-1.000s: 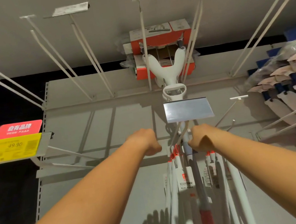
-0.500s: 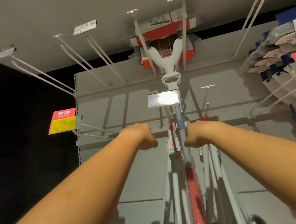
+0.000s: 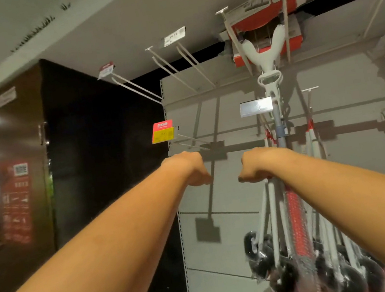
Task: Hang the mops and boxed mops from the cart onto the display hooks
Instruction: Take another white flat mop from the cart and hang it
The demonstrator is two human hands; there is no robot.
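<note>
- Two bare arms stretch toward a shop display wall. The left hand [image 3: 187,169] hangs before the grey back panel [image 3: 239,239], apart from the stock, and the right hand [image 3: 256,166] sits at the poles of the hanging mops [image 3: 294,205].
- Both wrists bend away from the camera, hiding the fingers, so whether either hand grips anything cannot be told.
- The mops hang bunched from a mid-wall hook, one pole sleeved in red. Boxed mops [image 3: 264,15] sit on the top hooks.
- The step in hand looks like settling a mop among its neighbours.
- The next move likely calls for a clean release and a turn to the cart, out of view. Bare hooks [image 3: 136,87] wait at left.
</note>
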